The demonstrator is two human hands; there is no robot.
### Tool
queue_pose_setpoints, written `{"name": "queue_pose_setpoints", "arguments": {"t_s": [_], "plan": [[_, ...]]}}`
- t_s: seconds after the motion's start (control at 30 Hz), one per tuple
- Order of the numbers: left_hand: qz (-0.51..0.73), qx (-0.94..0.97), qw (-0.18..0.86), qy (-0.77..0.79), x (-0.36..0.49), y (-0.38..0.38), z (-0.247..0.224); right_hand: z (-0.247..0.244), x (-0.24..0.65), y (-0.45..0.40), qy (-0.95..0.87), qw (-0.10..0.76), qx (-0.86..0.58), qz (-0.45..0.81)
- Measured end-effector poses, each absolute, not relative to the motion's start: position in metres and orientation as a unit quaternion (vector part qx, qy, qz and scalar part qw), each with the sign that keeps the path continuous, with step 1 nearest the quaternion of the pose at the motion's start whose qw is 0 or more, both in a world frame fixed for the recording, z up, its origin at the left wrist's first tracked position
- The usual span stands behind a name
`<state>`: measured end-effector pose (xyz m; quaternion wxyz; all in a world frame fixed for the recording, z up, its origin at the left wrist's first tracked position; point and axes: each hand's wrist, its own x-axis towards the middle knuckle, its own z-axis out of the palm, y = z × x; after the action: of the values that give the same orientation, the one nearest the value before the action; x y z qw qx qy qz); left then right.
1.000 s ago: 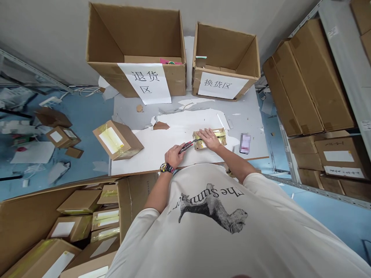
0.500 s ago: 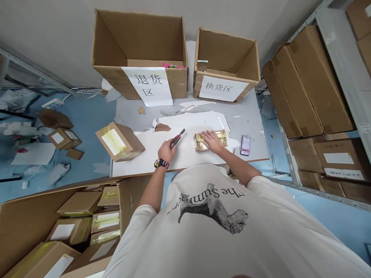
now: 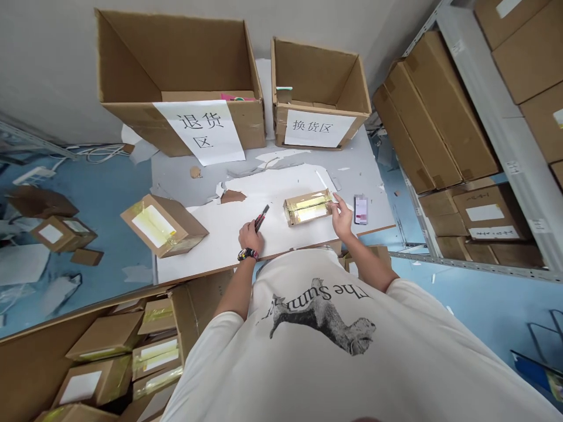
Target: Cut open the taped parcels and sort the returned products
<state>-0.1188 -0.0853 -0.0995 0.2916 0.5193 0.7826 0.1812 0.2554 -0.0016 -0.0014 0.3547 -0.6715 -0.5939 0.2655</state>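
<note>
Cardboard box (image 3: 307, 208), right fingers (image 3: 338, 205) open beside its edge, left fingers (image 3: 255, 231) closed on a utility knife (image 3: 262, 216)

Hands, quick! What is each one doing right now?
Left hand: closed, holding a black-and-red utility knife.
Right hand: open, empty, beside a small brown cardboard box wrapped in yellow tape.

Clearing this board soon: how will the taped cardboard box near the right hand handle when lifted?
Probably stiff: the small cardboard box keeps square edges under its glossy tape. That may feel slippery, so corners could grip better. Its flat base on the white board suggests sliding, not rolling.
</note>
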Motion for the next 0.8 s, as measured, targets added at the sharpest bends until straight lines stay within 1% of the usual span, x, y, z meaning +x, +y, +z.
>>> {"name": "queue_pose_setpoints", "arguments": {"t_s": [0.1,0.27,0.43,0.63,0.8], "plan": [[0.207,0.548,0.303,0.751,-0.113,-0.075,-0.092,-0.001,0.258,-0.005,-0.559,0.375,-0.693,0.258],[0.262,0.565,0.402,0.671,-0.086,-0.052,-0.078,-0.005,0.263,-0.002,-0.523,0.425,-0.673,0.303],[0.325,0.500,0.487,0.638,-0.053,-0.036,-0.068,-0.002,0.265,0.007,-0.492,0.453,-0.657,0.349],[0.289,0.442,0.541,0.654,-0.035,-0.028,-0.065,0.000,0.269,0.015,-0.485,0.467,-0.641,0.369],[0.267,0.434,0.554,0.659,-0.033,-0.027,-0.061,-0.020,0.283,0.024,-0.467,0.438,-0.682,0.354]]}}
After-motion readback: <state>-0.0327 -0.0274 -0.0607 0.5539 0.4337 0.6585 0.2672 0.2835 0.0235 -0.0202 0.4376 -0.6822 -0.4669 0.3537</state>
